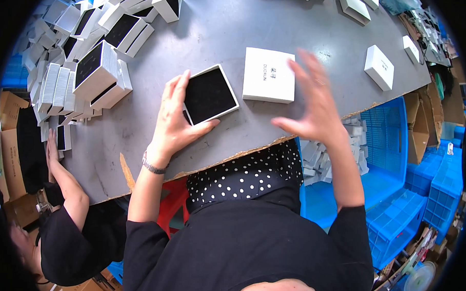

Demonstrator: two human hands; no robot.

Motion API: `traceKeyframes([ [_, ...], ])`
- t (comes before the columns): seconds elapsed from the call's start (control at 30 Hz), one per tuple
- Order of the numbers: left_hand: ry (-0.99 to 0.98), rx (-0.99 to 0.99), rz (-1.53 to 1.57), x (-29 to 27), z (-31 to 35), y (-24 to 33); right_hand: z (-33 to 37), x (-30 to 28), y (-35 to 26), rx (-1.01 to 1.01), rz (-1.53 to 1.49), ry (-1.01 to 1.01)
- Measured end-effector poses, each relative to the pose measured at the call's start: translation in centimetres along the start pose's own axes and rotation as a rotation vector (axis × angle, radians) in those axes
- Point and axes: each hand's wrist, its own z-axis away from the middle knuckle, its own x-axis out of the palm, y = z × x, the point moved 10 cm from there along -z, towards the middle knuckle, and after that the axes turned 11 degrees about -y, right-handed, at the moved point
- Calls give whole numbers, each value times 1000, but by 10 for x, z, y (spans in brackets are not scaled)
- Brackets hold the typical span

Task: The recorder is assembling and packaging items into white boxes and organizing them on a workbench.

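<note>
An open white box (210, 95) with a black lining lies on the grey table in front of me. My left hand (173, 112) grips its left side, fingers along the left edge and thumb at the near edge. Just right of it sits a closed white box (269, 75) with dark print on top. Beside that box's right edge my right hand (312, 99) hovers, slightly blurred, fingers and thumb spread apart with nothing between them.
Stacks of white boxes (99, 71) crowd the table's left side, where a co-worker's hand (51, 148) touches them. More closed boxes (379, 67) lie at the far right. Below the worn table edge stands a blue crate (387, 146) holding small white pieces.
</note>
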Motion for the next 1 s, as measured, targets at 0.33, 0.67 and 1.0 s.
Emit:
traceKeyframes([
  [0.33,91,9,37,-6,13,3,-16,35,-12,-167,-234,-125],
  [0.67,-46,74,87,12,15,23,-14,28,-18,-257,-256,-142],
  [1.0,-275,78,229,25,8,23,-17,32,-21,-323,-309,-264],
])
